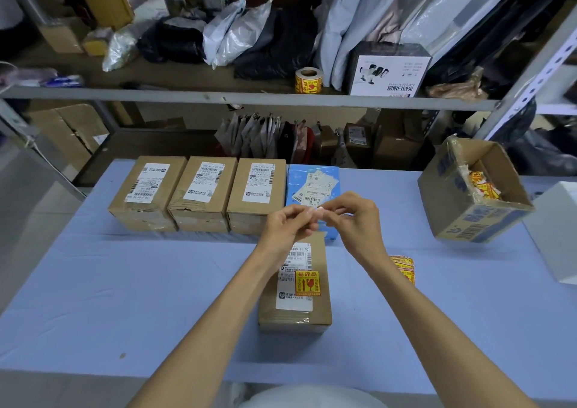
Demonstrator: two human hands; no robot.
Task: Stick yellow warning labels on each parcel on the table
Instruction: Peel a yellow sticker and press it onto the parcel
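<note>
A brown parcel lies in front of me on the blue table, with a yellow warning label stuck on its white shipping label. Above its far end my left hand and my right hand meet, fingertips pinching a small pale scrap of paper between them. Three brown parcels and a blue parcel stand in a row at the far edge; none shows a yellow label. Loose yellow labels lie right of my right forearm.
An open cardboard box holding crumpled yellow label scraps stands tilted at the right. A white object sits at the right edge. A roll of yellow labels rests on the shelf behind, among bags and boxes.
</note>
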